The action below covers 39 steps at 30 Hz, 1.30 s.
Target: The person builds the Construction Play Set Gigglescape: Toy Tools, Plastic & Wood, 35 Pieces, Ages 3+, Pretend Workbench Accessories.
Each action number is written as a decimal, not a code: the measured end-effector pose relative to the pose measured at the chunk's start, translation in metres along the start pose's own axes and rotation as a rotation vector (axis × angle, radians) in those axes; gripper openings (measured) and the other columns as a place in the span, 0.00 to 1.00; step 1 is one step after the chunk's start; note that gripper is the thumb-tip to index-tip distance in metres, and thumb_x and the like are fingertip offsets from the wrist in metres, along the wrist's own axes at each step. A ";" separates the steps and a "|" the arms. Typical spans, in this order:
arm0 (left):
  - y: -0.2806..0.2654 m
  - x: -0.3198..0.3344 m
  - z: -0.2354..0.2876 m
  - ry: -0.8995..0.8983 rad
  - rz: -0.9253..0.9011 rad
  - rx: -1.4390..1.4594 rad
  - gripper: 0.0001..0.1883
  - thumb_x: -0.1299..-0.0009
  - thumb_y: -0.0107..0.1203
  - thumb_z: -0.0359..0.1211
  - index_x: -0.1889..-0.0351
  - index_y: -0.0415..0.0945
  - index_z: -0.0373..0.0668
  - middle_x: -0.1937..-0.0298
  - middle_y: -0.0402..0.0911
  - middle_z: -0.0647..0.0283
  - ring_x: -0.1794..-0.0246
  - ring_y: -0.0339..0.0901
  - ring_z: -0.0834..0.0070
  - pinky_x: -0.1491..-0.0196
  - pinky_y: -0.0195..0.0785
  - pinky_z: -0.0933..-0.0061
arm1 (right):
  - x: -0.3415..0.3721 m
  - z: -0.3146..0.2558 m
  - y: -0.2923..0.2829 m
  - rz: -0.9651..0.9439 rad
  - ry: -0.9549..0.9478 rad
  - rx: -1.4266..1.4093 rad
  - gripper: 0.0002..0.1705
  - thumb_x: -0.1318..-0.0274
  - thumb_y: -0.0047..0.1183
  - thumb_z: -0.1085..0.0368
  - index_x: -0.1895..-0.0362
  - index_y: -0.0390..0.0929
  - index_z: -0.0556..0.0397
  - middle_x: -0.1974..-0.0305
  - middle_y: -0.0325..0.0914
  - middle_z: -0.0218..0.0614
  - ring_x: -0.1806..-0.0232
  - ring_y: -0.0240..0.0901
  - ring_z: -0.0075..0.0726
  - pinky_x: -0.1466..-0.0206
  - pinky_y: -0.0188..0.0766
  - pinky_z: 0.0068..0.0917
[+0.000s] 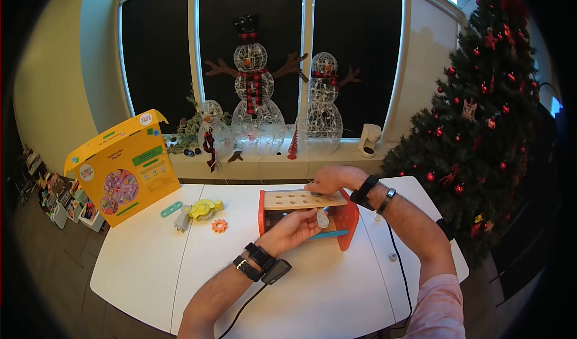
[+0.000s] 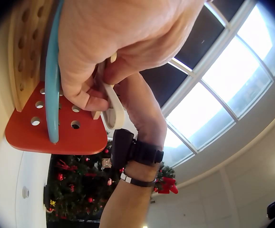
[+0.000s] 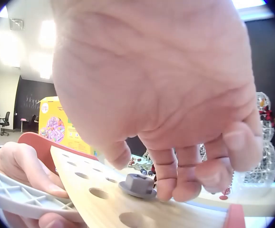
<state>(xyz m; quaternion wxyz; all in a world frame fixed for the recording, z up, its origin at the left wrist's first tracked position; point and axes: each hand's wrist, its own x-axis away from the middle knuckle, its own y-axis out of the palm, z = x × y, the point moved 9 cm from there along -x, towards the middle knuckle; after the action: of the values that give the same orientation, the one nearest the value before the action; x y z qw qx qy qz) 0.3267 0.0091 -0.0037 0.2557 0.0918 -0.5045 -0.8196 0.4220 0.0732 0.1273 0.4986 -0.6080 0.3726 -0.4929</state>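
A toy bench of pale wood [image 1: 288, 200] with red ends [image 2: 56, 133] stands on the table. My left hand [image 1: 291, 232] grips a light grey plastic piece [image 3: 28, 195] with a rounded, ring-like end, at the bench's front below the holed top board [image 3: 82, 183]. Over that board is my right hand [image 1: 336, 180], its fingers bent downward. A grey hex-headed bolt [image 3: 139, 184] sits in the board between the right thumb and fingertips; one fingertip is beside its flange, and whether it touches cannot be told. A blue bar [image 2: 53, 71] runs along the bench's lower front.
Left of the bench lie an orange gear [image 1: 219, 226], a yellow-green toy piece [image 1: 204, 210], a grey piece [image 1: 181, 219] and a teal strip [image 1: 171, 209]. A yellow box [image 1: 123, 171] stands at the back left. A small round piece [image 1: 393, 257] and black cable [image 1: 401, 267] are at right.
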 end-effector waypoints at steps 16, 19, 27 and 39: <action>0.002 0.001 0.000 0.001 -0.013 -0.040 0.16 0.08 0.49 0.30 0.27 0.69 0.35 0.34 0.80 0.55 0.35 0.83 0.67 0.29 0.82 0.62 | 0.001 0.001 0.001 -0.039 0.059 0.026 0.38 0.25 0.48 0.37 0.42 0.91 0.60 0.43 0.90 0.59 0.40 0.87 0.64 0.33 0.79 0.53; 0.000 0.000 0.000 0.009 0.004 -0.041 0.16 0.08 0.50 0.30 0.27 0.69 0.35 0.35 0.81 0.55 0.36 0.83 0.68 0.29 0.82 0.62 | -0.003 0.003 0.006 -0.065 -0.002 0.025 0.39 0.25 0.48 0.36 0.44 0.91 0.60 0.45 0.91 0.58 0.42 0.88 0.64 0.34 0.79 0.53; 0.000 0.000 0.000 0.005 0.000 -0.043 0.16 0.08 0.50 0.30 0.27 0.68 0.35 0.35 0.80 0.55 0.36 0.83 0.67 0.29 0.82 0.61 | -0.009 0.006 0.017 -0.071 -0.033 0.037 0.36 0.25 0.46 0.38 0.42 0.91 0.55 0.44 0.92 0.54 0.42 0.88 0.62 0.35 0.80 0.52; -0.005 -0.004 -0.001 0.015 -0.025 -0.030 0.16 0.09 0.50 0.29 0.27 0.68 0.35 0.35 0.80 0.55 0.36 0.83 0.67 0.29 0.82 0.62 | -0.010 0.009 0.021 -0.008 -0.121 -0.035 0.34 0.20 0.48 0.37 0.45 0.91 0.53 0.46 0.91 0.55 0.44 0.86 0.69 0.37 0.80 0.56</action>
<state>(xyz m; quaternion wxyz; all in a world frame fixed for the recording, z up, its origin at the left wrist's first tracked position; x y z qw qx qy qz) 0.3283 0.0123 -0.0088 0.2503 0.1004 -0.4892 -0.8294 0.4287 0.0800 0.1040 0.5076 -0.6468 0.3478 -0.4506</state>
